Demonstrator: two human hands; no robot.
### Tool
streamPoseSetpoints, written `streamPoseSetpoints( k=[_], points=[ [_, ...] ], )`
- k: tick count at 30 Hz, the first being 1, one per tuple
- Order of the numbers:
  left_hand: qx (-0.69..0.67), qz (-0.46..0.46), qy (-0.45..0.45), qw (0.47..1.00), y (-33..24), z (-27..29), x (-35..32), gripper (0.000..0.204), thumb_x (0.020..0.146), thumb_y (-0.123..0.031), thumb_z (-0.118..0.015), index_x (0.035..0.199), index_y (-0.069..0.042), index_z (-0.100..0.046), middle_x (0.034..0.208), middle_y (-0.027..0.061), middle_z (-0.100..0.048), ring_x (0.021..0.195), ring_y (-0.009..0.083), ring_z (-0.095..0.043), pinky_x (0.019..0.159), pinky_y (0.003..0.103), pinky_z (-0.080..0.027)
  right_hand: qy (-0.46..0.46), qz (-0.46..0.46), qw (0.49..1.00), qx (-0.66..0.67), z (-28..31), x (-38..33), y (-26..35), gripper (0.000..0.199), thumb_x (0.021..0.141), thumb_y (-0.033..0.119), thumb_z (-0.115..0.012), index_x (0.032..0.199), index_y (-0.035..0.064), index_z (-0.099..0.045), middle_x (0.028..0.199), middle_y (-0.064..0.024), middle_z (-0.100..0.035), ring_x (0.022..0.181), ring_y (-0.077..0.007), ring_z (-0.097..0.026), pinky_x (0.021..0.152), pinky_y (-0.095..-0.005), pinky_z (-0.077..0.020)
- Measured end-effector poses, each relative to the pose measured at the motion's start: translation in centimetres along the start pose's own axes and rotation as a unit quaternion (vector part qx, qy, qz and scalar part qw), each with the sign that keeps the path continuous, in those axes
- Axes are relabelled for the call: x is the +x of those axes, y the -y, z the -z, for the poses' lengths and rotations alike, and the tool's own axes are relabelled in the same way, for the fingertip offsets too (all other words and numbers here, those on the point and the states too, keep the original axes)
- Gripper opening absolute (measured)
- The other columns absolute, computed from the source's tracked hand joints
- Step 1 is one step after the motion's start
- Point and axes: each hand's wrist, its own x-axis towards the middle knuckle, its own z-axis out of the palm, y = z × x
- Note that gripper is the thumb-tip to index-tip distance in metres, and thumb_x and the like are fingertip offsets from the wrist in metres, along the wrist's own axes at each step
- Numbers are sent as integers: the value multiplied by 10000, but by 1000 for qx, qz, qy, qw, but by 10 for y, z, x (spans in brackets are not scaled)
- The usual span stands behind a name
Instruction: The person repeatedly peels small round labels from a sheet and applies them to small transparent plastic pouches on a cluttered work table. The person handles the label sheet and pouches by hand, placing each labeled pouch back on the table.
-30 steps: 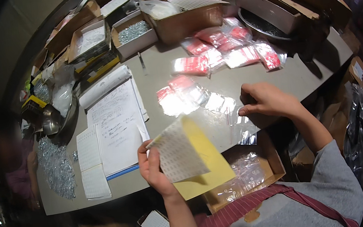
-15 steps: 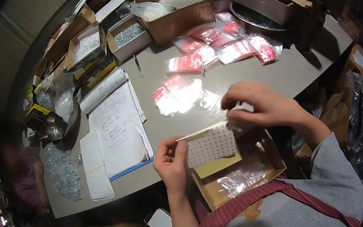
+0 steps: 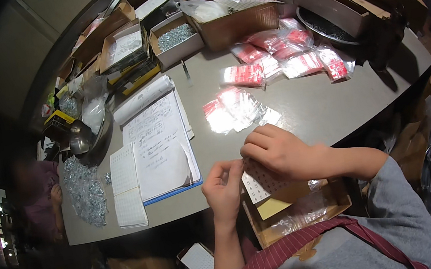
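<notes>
Paper is the weak point here: the printed sheet, white with rows of small dark marks, could crease or tear if both hands pull unevenly at its upper left corner, where their fingertips crowd together. Its lower part appears to have no support beneath, so a loosened grip might let it slide toward the open cardboard box below, onto the small clear bags inside. The right hand also covers much of the sheet, so a mark could be bent or caught unnoticed under the knuckles.

The sheet lies between the hands, right of the left hand and partly beneath the right hand, just below the centre of the frame. A yellow backing shows past its lower edge. The left hand pinches the upper left corner between thumb and forefinger. The right hand reaches over the top with fingers curled, their tips close to the left thumb; whether they grip the paper, or something small, cannot be told, as the tips are hidden.

Above the hands, near the table's front edge, lies a pile of shiny packets, red and clear. Left of them, written pages rest on a blue-edged board.
</notes>
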Motion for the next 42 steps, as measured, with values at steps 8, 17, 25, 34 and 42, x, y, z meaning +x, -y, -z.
streamPoseSetpoints(
  k=[8,17,25,34,42],
  points=[
    [60,32,-10,998,-3,0,6,204,961,-150,-705,853,21,-671,693,-55,-587,637,26,-484,555,211,-375,-16,47,991,-121,-4,-4,10,353,762,147,-630,1074,-18,-618,974,-115,-593,910,-279,-605,821,-386,-505],
    [70,52,-22,996,0,-1,5,229,956,-176,-700,867,34,-677,700,3,-664,648,36,-554,575,231,-439,51,-132,971,195,34,13,-74,152,804,108,-665,914,9,-633,843,-127,-641,773,-250,-631,724,-380,-510],
    [85,44,-23,995,-6,-3,7,186,955,-140,-685,892,35,-693,726,18,-684,677,48,-596,613,227,-471,223,-171,957,71,21,22,-132,257,860,203,-706,961,-25,-646,867,-201,-691,811,-341,-675,765,-423,-526],
    [-25,1,-24,999,1,9,0,133,995,-86,-634,909,14,-653,729,-32,-627,640,6,-545,554,186,-412,442,-191,876,-6,57,15,-73,533,813,439,-788,1077,2,-636,946,-252,-691,932,-414,-679,820,-481,-521],
    [-122,-23,-36,992,7,12,7,131,999,-83,-608,904,6,-620,819,-16,-594,717,29,-506,650,196,-396,91,-147,983,-65,22,17,-108,291,933,318,-680,1109,87,-675,714,-181,-671,662,-394,-655,612,-500,-493]
  ],
)
